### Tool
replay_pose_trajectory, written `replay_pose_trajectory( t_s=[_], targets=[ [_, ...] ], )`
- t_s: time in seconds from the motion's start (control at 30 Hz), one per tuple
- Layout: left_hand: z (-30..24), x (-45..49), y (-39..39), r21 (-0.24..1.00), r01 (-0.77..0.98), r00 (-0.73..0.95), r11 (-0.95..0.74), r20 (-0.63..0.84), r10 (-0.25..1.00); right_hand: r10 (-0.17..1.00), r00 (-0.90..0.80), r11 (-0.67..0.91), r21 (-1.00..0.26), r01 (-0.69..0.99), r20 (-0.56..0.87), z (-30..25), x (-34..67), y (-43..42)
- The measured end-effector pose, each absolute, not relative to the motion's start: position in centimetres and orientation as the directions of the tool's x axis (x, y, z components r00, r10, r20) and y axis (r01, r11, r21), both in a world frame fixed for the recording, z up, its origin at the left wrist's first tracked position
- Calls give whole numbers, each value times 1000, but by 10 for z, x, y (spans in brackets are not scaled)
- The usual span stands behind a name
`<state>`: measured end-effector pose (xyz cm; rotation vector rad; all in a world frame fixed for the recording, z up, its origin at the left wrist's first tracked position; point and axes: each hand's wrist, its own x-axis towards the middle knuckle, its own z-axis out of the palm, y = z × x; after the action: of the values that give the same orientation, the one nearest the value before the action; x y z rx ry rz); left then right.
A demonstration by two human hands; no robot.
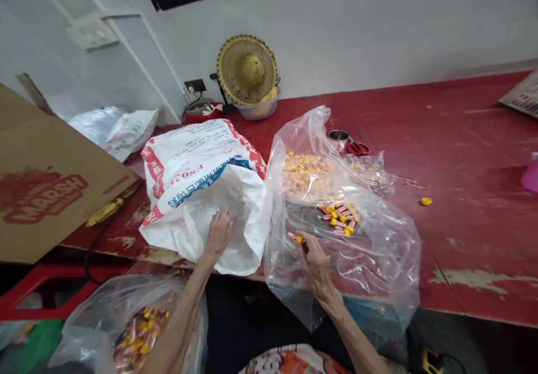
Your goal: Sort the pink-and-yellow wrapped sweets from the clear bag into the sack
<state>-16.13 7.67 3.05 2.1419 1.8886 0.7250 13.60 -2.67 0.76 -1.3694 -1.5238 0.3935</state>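
Right hand (314,255), near twelve o'clock from worker, pinching yellow-ended sweet (295,238) at clear bag (384,245). Left hand (219,231), eleven o'clock, inside mouth of white sack (195,164); grip, can't tell. Seemingly handling sweets singly; next move calls for steady pinch, clear of plastic.

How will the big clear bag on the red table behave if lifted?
The clear bag will probably flop: it looks thin and creased. Its glossy sheen suggests it may be slippery. The heaped pieces inside would likely slide.
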Motion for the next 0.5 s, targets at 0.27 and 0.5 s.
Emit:
replay_pose_trajectory(
  t_s=[0.27, 0.5],
  targets=[
    [32, -145, 84, 452, 887, 26, -99, 165, 986, 900, 61, 320, -750, 580, 431, 5, 140, -25],
    [91, -130, 52, 949, 311, -225, 44, 29, 974, 853, 155, 332, -747, 577, 499, 9, 140, -16]
  ],
)
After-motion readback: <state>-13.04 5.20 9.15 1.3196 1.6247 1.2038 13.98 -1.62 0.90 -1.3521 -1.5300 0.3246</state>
